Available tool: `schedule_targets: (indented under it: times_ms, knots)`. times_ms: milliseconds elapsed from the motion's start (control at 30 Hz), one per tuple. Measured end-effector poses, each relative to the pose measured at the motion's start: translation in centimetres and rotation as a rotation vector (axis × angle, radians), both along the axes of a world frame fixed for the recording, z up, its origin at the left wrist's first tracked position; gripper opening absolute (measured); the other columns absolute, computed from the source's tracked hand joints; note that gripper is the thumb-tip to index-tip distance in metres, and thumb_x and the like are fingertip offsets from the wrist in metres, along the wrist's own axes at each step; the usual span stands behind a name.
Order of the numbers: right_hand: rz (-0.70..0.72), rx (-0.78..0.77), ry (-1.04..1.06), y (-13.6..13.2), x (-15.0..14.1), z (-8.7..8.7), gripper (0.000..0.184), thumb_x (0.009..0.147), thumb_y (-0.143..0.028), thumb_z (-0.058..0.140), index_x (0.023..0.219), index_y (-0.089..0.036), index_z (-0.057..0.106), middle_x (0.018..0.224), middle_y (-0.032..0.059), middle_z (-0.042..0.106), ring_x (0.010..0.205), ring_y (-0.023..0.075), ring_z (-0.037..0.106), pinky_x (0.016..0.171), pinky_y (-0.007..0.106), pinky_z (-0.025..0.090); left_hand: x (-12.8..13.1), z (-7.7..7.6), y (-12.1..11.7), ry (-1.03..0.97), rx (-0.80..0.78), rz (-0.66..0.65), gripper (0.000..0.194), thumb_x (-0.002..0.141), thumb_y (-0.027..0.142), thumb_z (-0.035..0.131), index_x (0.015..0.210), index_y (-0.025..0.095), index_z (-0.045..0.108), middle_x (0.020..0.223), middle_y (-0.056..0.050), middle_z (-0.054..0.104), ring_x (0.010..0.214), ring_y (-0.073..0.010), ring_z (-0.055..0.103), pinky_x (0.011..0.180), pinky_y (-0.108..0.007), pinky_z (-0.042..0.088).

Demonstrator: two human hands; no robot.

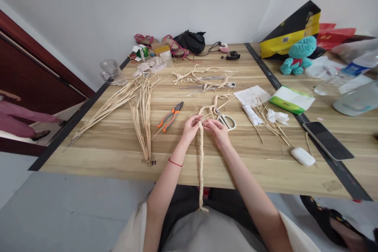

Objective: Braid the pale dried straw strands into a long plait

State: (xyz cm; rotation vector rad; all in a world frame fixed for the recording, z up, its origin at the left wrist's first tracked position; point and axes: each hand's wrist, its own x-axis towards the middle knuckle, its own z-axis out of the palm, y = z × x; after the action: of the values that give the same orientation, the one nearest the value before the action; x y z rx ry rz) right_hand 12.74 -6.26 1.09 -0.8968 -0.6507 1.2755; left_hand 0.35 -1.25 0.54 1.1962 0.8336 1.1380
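Observation:
A straw-coloured wrapped stem [201,157] runs from between my hands over the table's front edge to my lap. My left hand [192,126] pinches its upper end from the left, fingers closed. On the other side my right hand [217,129] is closed too, its fingertips at the same spot; strand ends there are too small to make out. Just beyond, a wrapped branching piece [208,107] leads away from my fingers. White-handled scissors [228,121] lie right behind my right hand. Orange-handled pliers [170,117] rest to the left of my left hand.
Bundles of dry straw strips [144,114] spread over the left side, near a glass mug [113,71]. More wrapped branches [196,71] lie farther back. To the right are paper [252,96], a tissue pack [291,100], a phone [327,140] and a white case [303,156].

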Motion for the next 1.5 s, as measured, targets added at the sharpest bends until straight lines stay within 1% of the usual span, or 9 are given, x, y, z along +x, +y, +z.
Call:
schedule_targets:
  times_ms: [133, 267, 367, 567, 800, 967, 1100, 1333, 1500]
  knots:
    - [0.044, -0.018, 0.085, 0.14, 0.19, 0.0, 0.031, 0.075, -0.046, 0.062, 0.086, -0.017, 0.068, 0.083, 0.0087, 0.071, 0.079, 0.0197, 0.068, 0.079, 0.035, 0.054, 0.07, -0.03, -0.08, -0.008, -0.019, 0.004, 0.03, 0.068, 0.028, 0.068, 0.096, 0.016, 0.065, 0.103, -0.008, 0.064, 0.091, -0.017, 0.059, 0.079, -0.029, 0.048]
    - [0.018, -0.03, 0.086, 0.15, 0.38, -0.37, 0.022, 0.07, -0.033, 0.071, 0.085, -0.019, 0.067, 0.088, 0.0061, 0.071, 0.078, 0.0194, 0.068, 0.078, 0.034, 0.054, 0.14, 0.21, -0.19, -0.038, -0.061, 0.011, 0.031, 0.067, 0.029, 0.069, 0.094, 0.016, 0.065, 0.098, -0.008, 0.066, 0.087, -0.0169, 0.06, 0.075, -0.028, 0.048]
    - [0.017, -0.04, 0.096, 0.15, 0.45, -0.54, 0.021, 0.067, -0.026, 0.073, 0.085, -0.019, 0.066, 0.091, 0.0057, 0.071, 0.081, 0.0196, 0.068, 0.079, 0.033, 0.054, 0.15, 0.39, -0.2, -0.049, -0.083, 0.03, 0.031, 0.067, 0.03, 0.069, 0.094, 0.015, 0.065, 0.094, -0.007, 0.066, 0.084, -0.0161, 0.06, 0.072, -0.028, 0.048]
    - [0.052, -0.054, 0.197, 0.52, 0.61, -0.64, 0.018, 0.076, -0.032, 0.064, 0.085, -0.017, 0.066, 0.084, 0.0063, 0.071, 0.074, 0.0151, 0.067, 0.077, 0.029, 0.054, 0.24, 0.4, -0.24, -0.04, -0.099, 0.024, 0.033, 0.065, 0.031, 0.071, 0.093, 0.016, 0.065, 0.096, -0.007, 0.066, 0.085, -0.016, 0.06, 0.07, -0.026, 0.048]
    - [0.028, -0.049, 0.162, 0.3, 0.45, -0.39, 0.021, 0.066, -0.026, 0.072, 0.086, -0.021, 0.066, 0.079, 0.0012, 0.069, 0.07, 0.0125, 0.064, 0.075, 0.026, 0.053, 0.43, 0.58, -0.6, -0.013, -0.123, -0.003, 0.034, 0.065, 0.031, 0.071, 0.094, 0.015, 0.064, 0.094, -0.007, 0.066, 0.085, -0.0166, 0.06, 0.07, -0.026, 0.049]
    - [0.043, -0.058, 0.065, 0.13, 0.26, -0.21, 0.025, 0.063, -0.029, 0.075, 0.085, -0.022, 0.066, 0.078, 0.0004, 0.068, 0.069, 0.0123, 0.062, 0.072, 0.026, 0.052, 0.45, 0.54, -0.63, -0.025, -0.138, -0.054, 0.032, 0.065, 0.029, 0.071, 0.092, 0.014, 0.063, 0.092, -0.007, 0.067, 0.081, -0.0164, 0.062, 0.072, -0.028, 0.05]
    - [0.055, -0.036, 0.036, 0.1, 0.2, -0.32, 0.027, 0.061, -0.03, 0.076, 0.085, -0.023, 0.066, 0.075, -0.0006, 0.067, 0.066, 0.0115, 0.061, 0.07, 0.026, 0.052, 0.43, 0.28, -0.54, -0.001, -0.141, -0.062, 0.03, 0.066, 0.029, 0.07, 0.091, 0.014, 0.063, 0.088, -0.007, 0.067, 0.077, -0.0156, 0.062, 0.068, -0.027, 0.05]
    - [0.051, -0.02, 0.056, -0.03, 0.13, -0.27, 0.028, 0.059, -0.027, 0.078, 0.084, -0.023, 0.066, 0.077, -0.0012, 0.068, 0.07, 0.0116, 0.063, 0.071, 0.025, 0.052, 0.4, 0.34, -0.6, -0.014, -0.137, -0.077, 0.032, 0.066, 0.031, 0.07, 0.091, 0.013, 0.063, 0.082, -0.005, 0.066, 0.066, -0.0119, 0.059, 0.06, -0.023, 0.049]
    - [0.055, -0.07, 0.088, -0.05, 0.18, -0.37, 0.031, 0.055, -0.024, 0.08, 0.082, -0.022, 0.064, 0.078, -0.0008, 0.069, 0.073, 0.0129, 0.065, 0.077, 0.027, 0.052, 0.39, 0.5, -0.62, -0.019, -0.145, -0.04, 0.032, 0.063, 0.032, 0.071, 0.088, 0.014, 0.063, 0.078, -0.004, 0.065, 0.063, -0.0104, 0.058, 0.056, -0.021, 0.048]
